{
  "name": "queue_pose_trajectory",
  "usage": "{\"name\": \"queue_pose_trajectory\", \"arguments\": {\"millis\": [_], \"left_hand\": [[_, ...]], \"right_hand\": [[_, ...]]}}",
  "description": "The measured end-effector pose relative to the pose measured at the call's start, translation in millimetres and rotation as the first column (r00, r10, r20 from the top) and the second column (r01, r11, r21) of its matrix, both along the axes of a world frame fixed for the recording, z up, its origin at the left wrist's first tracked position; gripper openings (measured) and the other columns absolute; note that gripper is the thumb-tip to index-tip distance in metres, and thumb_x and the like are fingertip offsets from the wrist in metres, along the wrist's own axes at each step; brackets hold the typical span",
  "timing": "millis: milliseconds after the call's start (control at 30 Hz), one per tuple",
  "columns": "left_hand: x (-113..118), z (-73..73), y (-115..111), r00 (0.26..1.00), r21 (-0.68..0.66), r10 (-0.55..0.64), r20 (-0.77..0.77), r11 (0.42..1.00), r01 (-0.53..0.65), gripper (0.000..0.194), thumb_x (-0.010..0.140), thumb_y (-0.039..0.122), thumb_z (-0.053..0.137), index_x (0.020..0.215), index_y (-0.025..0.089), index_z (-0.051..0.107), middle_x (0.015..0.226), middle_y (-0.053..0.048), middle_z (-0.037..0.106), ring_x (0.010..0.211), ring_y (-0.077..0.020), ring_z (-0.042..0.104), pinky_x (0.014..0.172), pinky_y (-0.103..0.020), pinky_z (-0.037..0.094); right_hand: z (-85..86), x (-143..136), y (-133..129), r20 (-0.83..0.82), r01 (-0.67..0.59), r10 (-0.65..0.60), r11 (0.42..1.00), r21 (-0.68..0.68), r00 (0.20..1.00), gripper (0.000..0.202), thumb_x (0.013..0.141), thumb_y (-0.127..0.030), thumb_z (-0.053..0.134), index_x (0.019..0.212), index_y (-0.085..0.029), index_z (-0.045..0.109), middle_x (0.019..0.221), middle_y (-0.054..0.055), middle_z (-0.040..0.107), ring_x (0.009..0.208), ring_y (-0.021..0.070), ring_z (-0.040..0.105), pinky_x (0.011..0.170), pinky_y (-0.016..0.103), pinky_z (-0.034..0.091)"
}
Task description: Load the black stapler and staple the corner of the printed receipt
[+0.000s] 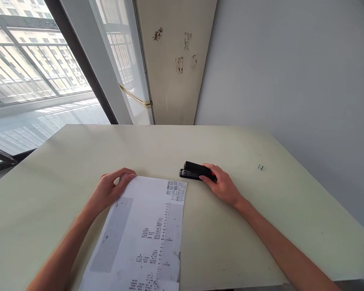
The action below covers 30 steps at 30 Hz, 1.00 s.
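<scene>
A person's two bare hands rest on a pale green table [63,169] beside a window. The left hand [111,190] lies loosely curled, its fingertips pressing the top left corner of a printed sheet of paper [145,234] that reaches the table's near edge. The right hand [223,186] wraps its fingers around the back end of a black stapler [192,170], lying flat on the table just beyond the paper's top right corner. A small strip of staples [260,167] lies well apart, toward the right edge.

Pale green table [79,161] fills near field. Far left: large window [33,72], dark frame, daylight, neighbouring building outside. Far centre: cream panel [176,81] with scuffed patches. Right: plain grey wall [291,72]. Even daylight
</scene>
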<state>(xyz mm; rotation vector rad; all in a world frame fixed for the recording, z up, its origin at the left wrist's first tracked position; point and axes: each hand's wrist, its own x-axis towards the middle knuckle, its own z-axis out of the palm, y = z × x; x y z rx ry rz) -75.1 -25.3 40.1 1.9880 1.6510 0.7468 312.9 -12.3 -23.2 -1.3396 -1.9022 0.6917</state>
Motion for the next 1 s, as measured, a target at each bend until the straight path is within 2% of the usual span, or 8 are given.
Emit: {"name": "queue_pose_trajectory", "arguments": {"millis": [133, 200, 300, 367, 600, 767, 900, 1000], "left_hand": [[11, 6.8, -3, 0.999, 0.045, -0.027, 0.025, 0.999, 0.025, 0.038, 0.099, 0.054, 0.052, 0.089, 0.021, 0.071, 0.081, 0.001, 0.071, 0.063, -0.0125, 0.052, 0.052, -0.023, 0.037], [19, 9.9, -3, 0.998, 0.076, -0.042, 0.035, 0.996, 0.039, 0.037, 0.099, 0.052, 0.053, 0.088, 0.021, 0.071, 0.079, 0.002, 0.07, 0.061, -0.0117, 0.05, 0.053, -0.023, 0.037], [34, 13.8, -2, 0.997, 0.103, -0.054, 0.061, 0.994, 0.048, 0.036, 0.1, 0.05, 0.053, 0.086, 0.02, 0.07, 0.076, 0.002, 0.068, 0.059, -0.011, 0.046, 0.053, -0.024, 0.036], [45, 15.4, -1, 0.995, 0.111, -0.056, 0.087, 0.993, 0.046, 0.036, 0.1, 0.049, 0.053, 0.085, 0.02, 0.069, 0.075, 0.002, 0.068, 0.059, -0.0111, 0.045, 0.053, -0.024, 0.035], [95, 19.3, 4, 0.973, 0.153, -0.19, 0.131, 0.974, 0.17, 0.033, 0.104, 0.045, 0.052, 0.088, 0.021, 0.069, 0.08, 0.001, 0.068, 0.068, -0.0134, 0.055, 0.06, -0.026, 0.042], [128, 16.4, 6, 0.949, 0.326, -0.315, 0.02, 0.899, 0.292, 0.023, 0.108, 0.037, 0.049, 0.109, 0.024, 0.067, 0.121, -0.006, 0.066, 0.117, -0.0226, 0.058, 0.102, -0.037, 0.047], [147, 5.5, 16, 0.941, 0.309, -0.327, -0.087, 0.889, 0.337, 0.032, 0.107, 0.04, 0.051, 0.137, 0.028, 0.054, 0.149, -0.009, 0.053, 0.138, -0.0275, 0.046, 0.11, -0.044, 0.045], [158, -4.7, 29, 0.909, 0.296, -0.394, -0.138, 0.859, 0.417, 0.039, 0.106, 0.041, 0.053, 0.143, 0.028, 0.049, 0.149, -0.009, 0.055, 0.138, -0.028, 0.049, 0.113, -0.047, 0.044]], "right_hand": [[4.4, -6, -18, -0.034, 0.019, -0.022, 0.997, -0.081, 0.999, 0.052, 0.103, -0.056, 0.051, 0.151, -0.036, 0.047, 0.15, 0.008, 0.057, 0.129, 0.0306, 0.058, 0.087, 0.045, 0.06], [8.8, -9, -34, -0.072, 0.089, -0.095, 0.992, -0.087, 0.993, 0.056, 0.104, -0.056, 0.047, 0.156, -0.035, 0.04, 0.161, 0.009, 0.046, 0.144, 0.0319, 0.047, 0.095, 0.048, 0.059], [17.3, -10, -61, -0.134, 0.179, -0.185, 0.982, -0.057, 0.974, 0.042, 0.107, -0.053, 0.041, 0.143, -0.033, 0.054, 0.161, 0.006, 0.046, 0.153, 0.0289, 0.036, 0.12, 0.055, 0.04], [23.1, -10, -79, -0.161, 0.168, -0.175, 0.984, -0.058, 0.971, 0.036, 0.108, -0.052, 0.042, 0.128, -0.032, 0.064, 0.158, 0.006, 0.049, 0.153, 0.0284, 0.036, 0.124, 0.056, 0.036], [37.8, -5, -115, -0.2, 0.218, -0.23, 0.973, -0.081, 0.952, 0.026, 0.102, -0.049, 0.058, 0.109, -0.031, 0.076, 0.145, 0.007, 0.061, 0.144, 0.0301, 0.049, 0.108, 0.047, 0.054], [44.4, 42, -127, -0.131, 0.405, -0.42, 0.905, -0.126, 0.898, 0.033, 0.099, -0.055, 0.059, 0.099, -0.026, 0.075, 0.123, 0.011, 0.07, 0.11, 0.028, 0.069, 0.074, 0.033, 0.064], [45.5, 102, -134, 0.043, 0.557, -0.557, 0.818, -0.144, 0.829, 0.039, 0.096, -0.062, 0.059, 0.096, -0.026, 0.073, 0.109, 0.01, 0.073, 0.098, 0.0282, 0.072, 0.049, 0.025, 0.053], [38.3, 135, -132, 0.182, 0.633, -0.612, 0.767, -0.103, 0.77, 0.044, 0.094, -0.066, 0.058, 0.084, -0.025, 0.071, 0.098, 0.009, 0.076, 0.088, 0.028, 0.075, 0.053, 0.028, 0.054]]}}
